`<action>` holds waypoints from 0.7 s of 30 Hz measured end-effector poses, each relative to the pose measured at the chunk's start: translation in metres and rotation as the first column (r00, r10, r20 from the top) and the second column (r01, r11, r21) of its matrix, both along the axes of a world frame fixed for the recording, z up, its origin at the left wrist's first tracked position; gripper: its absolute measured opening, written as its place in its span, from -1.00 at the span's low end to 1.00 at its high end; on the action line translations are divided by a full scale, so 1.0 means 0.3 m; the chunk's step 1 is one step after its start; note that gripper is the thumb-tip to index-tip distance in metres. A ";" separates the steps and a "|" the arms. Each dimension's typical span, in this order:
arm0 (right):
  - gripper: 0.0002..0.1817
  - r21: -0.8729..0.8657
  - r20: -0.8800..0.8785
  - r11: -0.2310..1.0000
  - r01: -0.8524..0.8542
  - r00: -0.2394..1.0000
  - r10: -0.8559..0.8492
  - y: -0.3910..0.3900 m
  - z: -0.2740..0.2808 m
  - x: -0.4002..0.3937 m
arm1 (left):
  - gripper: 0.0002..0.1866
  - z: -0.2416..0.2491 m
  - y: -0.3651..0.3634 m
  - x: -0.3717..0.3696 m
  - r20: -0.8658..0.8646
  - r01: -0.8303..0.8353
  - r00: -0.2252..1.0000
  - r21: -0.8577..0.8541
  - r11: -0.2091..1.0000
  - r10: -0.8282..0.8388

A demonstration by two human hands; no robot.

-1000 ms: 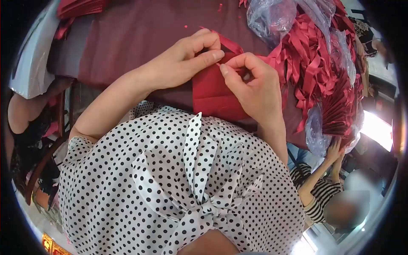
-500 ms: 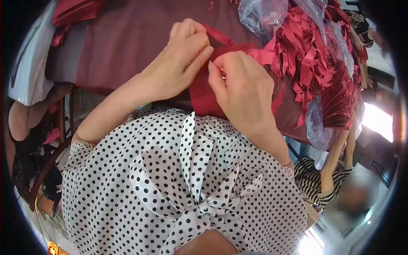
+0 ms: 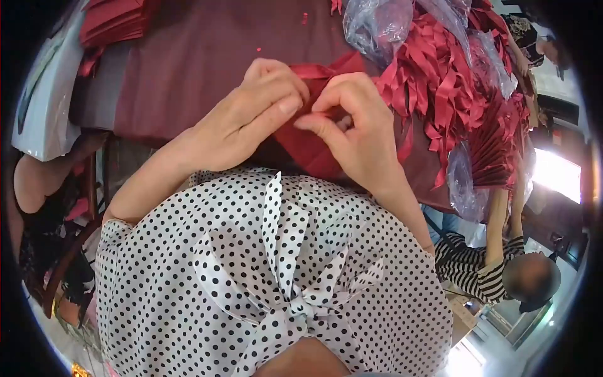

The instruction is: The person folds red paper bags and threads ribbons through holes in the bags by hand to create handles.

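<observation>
A flat dark-red piece (image 3: pixel 308 149), paper or cloth, lies under my hands at the table's near edge. A red ribbon (image 3: pixel 314 70) runs across its upper part between my hands. My left hand (image 3: pixel 260 103) is closed with curled fingers on the ribbon at its left side. On the right, my right hand (image 3: pixel 361 129) has thumb and forefinger bent toward each other at the ribbon. The small bit between those fingertips is partly hidden.
A large heap of red ribbons (image 3: pixel 433 81) with clear plastic bags (image 3: pixel 377 28) lies to the right. Fanned red pieces (image 3: pixel 499 151) sit beyond it. A red stack (image 3: pixel 113 22) is at upper left on the dark-red table cover (image 3: pixel 188 69). A person in striped sleeves (image 3: pixel 477 270) is at right.
Both hands have shifted slightly; the left moved down and left. The right thumb and forefinger are lower. The red piece has turned and its lower edge slants more.
</observation>
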State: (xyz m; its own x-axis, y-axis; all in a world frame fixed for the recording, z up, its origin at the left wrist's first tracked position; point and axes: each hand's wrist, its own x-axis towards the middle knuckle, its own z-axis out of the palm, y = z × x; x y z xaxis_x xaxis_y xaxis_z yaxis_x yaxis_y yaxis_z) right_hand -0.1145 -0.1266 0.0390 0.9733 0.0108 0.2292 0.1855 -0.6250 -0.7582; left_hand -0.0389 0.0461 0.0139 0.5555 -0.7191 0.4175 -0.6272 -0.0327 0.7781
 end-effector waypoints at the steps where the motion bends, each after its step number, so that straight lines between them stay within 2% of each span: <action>1: -0.77 -0.061 0.017 0.997 -0.041 0.999 0.043 -0.008 -0.002 -0.008 | -0.84 -0.001 0.017 0.009 -0.091 0.087 0.992 0.007 0.996 -0.086; 2: -0.77 -0.065 0.022 0.997 -0.043 0.999 0.045 -0.005 -0.002 -0.012 | -0.80 0.000 0.031 0.015 -0.182 0.172 0.969 0.006 0.985 -0.168; 3: -0.75 -0.023 0.076 0.999 -0.033 0.997 0.034 0.001 -0.003 -0.016 | -0.80 0.004 0.038 0.022 -0.179 0.170 0.970 0.003 0.986 -0.166; 4: -0.72 0.020 0.129 0.999 -0.026 0.991 0.023 0.006 0.000 -0.021 | -0.81 0.014 0.046 0.027 -0.227 0.249 0.945 0.034 0.968 -0.235; 6: -0.65 -0.050 0.062 0.990 -0.131 0.989 0.134 -0.004 0.007 -0.027 | -0.87 0.015 0.067 0.050 -0.348 0.393 0.873 0.085 0.916 -0.342; 7: -0.61 -0.081 0.038 0.975 -0.209 0.976 0.212 -0.015 -0.006 -0.029 | -0.87 0.020 0.069 0.049 -0.343 0.385 0.877 0.083 0.919 -0.336; 9: -0.59 -0.131 -0.008 0.961 -0.243 0.970 0.244 -0.016 0.013 -0.044 | -0.90 0.031 0.060 0.046 -0.417 0.420 0.854 0.197 0.886 -0.312; 11: -0.66 -0.152 -0.119 0.968 -0.202 0.976 0.185 -0.011 0.045 -0.052 | -0.86 0.048 0.041 0.045 -0.395 0.395 0.866 0.163 0.904 -0.307; 14: -0.65 -0.182 -0.113 0.960 -0.214 0.974 0.196 -0.017 0.071 -0.055 | -0.86 0.059 0.012 0.037 -0.370 0.326 0.900 0.224 0.919 -0.229; 16: -0.66 -0.211 -0.129 0.954 -0.212 0.974 0.187 -0.022 0.086 -0.062 | -0.89 0.027 -0.016 0.027 -0.092 0.267 0.962 0.123 0.956 -0.256; 17: -0.66 -0.223 -0.174 0.952 -0.208 0.970 0.171 -0.025 0.091 -0.067 | -0.93 0.027 -0.021 0.015 -0.018 0.259 0.966 0.113 0.959 -0.259; 18: -0.67 -0.234 -0.218 0.951 -0.205 0.964 0.154 -0.027 0.096 -0.070 | -0.93 0.033 -0.021 0.013 -0.015 0.258 0.966 0.110 0.960 -0.258; 20: -0.68 -0.226 -0.245 0.953 -0.200 0.959 0.143 -0.028 0.107 -0.071 | -0.91 0.042 -0.015 0.014 0.375 0.206 0.891 0.166 0.964 -0.255; 21: -0.69 -0.210 -0.260 0.952 -0.222 0.951 0.165 -0.027 0.114 -0.076 | -0.91 0.055 -0.009 0.015 0.376 0.207 0.891 0.163 0.965 -0.255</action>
